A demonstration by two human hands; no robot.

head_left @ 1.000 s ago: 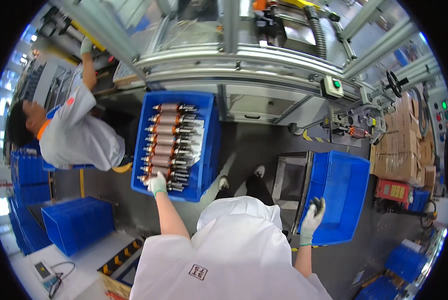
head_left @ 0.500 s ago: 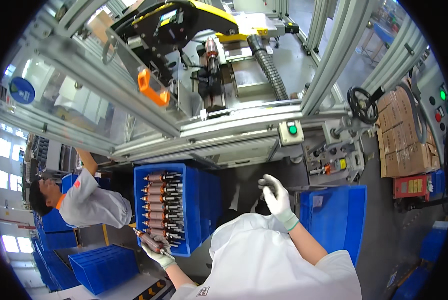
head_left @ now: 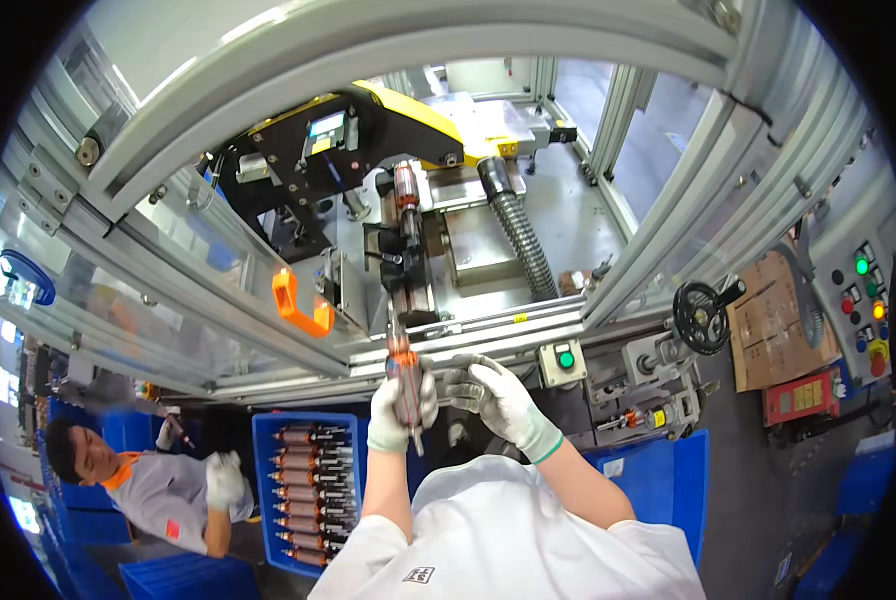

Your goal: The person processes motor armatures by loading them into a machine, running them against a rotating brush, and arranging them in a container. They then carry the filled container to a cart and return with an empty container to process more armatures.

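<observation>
A rotor (head_left: 404, 375) is gripped in the gloved left hand (head_left: 400, 410), the fingers closed around its copper-coloured middle. Its long axis is held nearly upright, one thin shaft end pointing up toward the machine (head_left: 408, 250) and the other jutting below the fist. The right hand (head_left: 498, 398) is held just beside it on the right, fingers loosely spread and grasping nothing; its fingertips are close to the rotor, but contact cannot be told. A second rotor (head_left: 406, 200) is seen standing upright in the machine fixture, directly above and well apart from the held one, so both axes are roughly in line. The left hand is the nearer one to the fixture. Below, a blue bin (head_left: 268, 440) of more rotors is set at the left, beside a seated co-worker (head_left: 158, 490).
</observation>
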